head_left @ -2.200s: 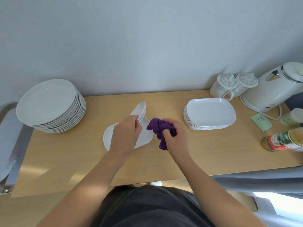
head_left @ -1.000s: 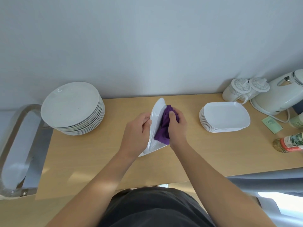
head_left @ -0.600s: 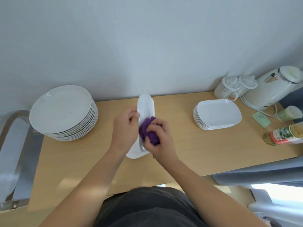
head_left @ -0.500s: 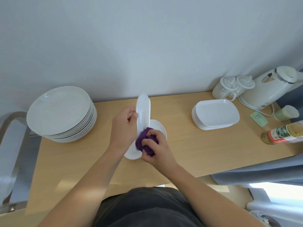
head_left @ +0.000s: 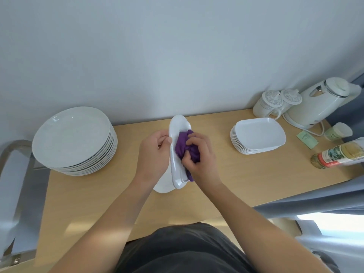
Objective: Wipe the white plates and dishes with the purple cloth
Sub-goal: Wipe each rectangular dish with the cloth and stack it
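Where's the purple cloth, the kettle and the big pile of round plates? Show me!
purple cloth (head_left: 181, 147): head view, on its bunched middle.
kettle (head_left: 312, 111): head view, on its white body.
pile of round plates (head_left: 71, 134): head view, on the top plate's face.

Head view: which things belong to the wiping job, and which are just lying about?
Job: purple cloth, held white dish, dish under it, round plate stack, rectangular dish stack.
Lying about: kettle, lidded mugs, bottle, small jar, green packet.

The wooden table (head_left: 236, 178) bears round plates (head_left: 72, 138), rectangular dishes (head_left: 259, 134), kettle (head_left: 319, 107), bottle (head_left: 337, 155).
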Available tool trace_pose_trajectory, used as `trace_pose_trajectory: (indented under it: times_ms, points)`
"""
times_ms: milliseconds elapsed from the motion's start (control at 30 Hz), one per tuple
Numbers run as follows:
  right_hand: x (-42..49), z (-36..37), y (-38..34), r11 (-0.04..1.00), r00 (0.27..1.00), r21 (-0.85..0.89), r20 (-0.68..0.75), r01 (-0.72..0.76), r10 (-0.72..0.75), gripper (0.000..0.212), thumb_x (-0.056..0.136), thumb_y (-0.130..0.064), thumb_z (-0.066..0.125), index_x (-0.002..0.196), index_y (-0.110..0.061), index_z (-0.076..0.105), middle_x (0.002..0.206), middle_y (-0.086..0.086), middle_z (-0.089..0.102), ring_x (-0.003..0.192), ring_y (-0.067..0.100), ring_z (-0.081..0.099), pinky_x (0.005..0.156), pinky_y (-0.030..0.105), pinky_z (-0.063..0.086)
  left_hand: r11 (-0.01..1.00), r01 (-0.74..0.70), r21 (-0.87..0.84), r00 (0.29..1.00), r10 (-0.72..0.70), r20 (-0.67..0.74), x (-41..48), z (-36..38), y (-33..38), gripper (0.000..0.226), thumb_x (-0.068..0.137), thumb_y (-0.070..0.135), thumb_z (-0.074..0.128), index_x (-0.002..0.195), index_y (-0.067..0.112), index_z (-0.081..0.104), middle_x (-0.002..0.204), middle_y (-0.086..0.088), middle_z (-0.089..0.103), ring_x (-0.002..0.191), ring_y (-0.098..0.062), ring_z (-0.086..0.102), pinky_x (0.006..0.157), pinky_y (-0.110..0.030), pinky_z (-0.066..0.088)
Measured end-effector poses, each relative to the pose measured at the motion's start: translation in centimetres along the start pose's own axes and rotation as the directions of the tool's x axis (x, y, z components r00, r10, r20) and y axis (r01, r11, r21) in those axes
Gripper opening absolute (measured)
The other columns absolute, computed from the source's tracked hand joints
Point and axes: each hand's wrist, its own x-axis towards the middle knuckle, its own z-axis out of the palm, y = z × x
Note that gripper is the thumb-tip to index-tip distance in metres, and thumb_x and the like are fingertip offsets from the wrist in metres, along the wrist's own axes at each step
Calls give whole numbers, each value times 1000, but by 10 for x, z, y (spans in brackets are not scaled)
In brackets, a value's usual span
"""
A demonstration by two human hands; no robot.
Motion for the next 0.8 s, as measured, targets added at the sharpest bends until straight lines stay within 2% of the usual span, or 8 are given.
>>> trace_pose_trajectory:
  times_ms: [67,167,300,400,467,633,733,800]
  points:
    - [-26,-1,9,1000,997,-15,78,-25,26,29,76,-11,59,103,-20,54,115,-1,56,108,17,57,89,19,45,1000,9,5,1000,-9,-13,1,-4,-4,19,92,15,50,96,16,69,84,-9,72,85,-32,67,83,-55,55]
    - [-52,-3,19,996,989,-64,129,-59,67,30,73,-10,60,101,-20,54,109,0,57,104,15,57,88,20,45,1000,12,18,1000,-12,-6,2,-4,-4,24,95,11,52,97,27,69,87,-1,74,89,-27,69,86,-53,56]
    - [-37,-17,18,991,992,-37,-11,-127,126,26,75,-3,61,99,-11,60,111,5,58,107,16,59,90,23,46,997,-36,64,994,28,110,1,11,1,19,96,12,52,104,20,68,90,6,74,91,-17,70,87,-48,56]
    - [-7,-36,13,974,960,-5,-168,-228,224,23,80,-2,61,102,-7,62,117,2,55,114,1,52,92,11,39,991,-107,79,981,92,172,-7,27,10,22,98,8,51,111,14,68,95,7,74,92,-10,69,87,-39,57]
    - [11,-46,15,975,958,-22,-194,-221,213,23,81,-4,60,103,-9,62,118,4,55,119,5,51,96,11,36,982,-162,97,976,145,165,-10,36,18,21,98,6,52,111,13,67,95,7,74,90,-9,68,83,-31,55]
    - [-8,-58,57,943,957,-193,50,-272,286,24,77,-18,59,101,-17,63,109,-1,56,98,16,55,81,21,42,956,-204,211,977,183,114,-2,64,26,19,97,5,53,108,9,67,92,-4,74,87,-23,66,80,-34,51]
    - [-32,-73,82,906,867,-184,271,-380,419,29,82,-18,66,111,-23,65,118,-8,55,109,12,55,90,26,47,920,-284,272,959,267,97,-3,87,27,15,95,3,54,102,7,67,84,-12,71,79,-30,66,74,-39,53]
    - [-27,-88,90,884,824,-151,320,-443,467,29,89,-21,67,118,-25,64,121,-12,59,113,7,55,97,28,47,865,-359,349,933,331,140,-2,105,25,13,95,6,52,100,9,64,72,-10,65,67,-31,60,66,-46,53]
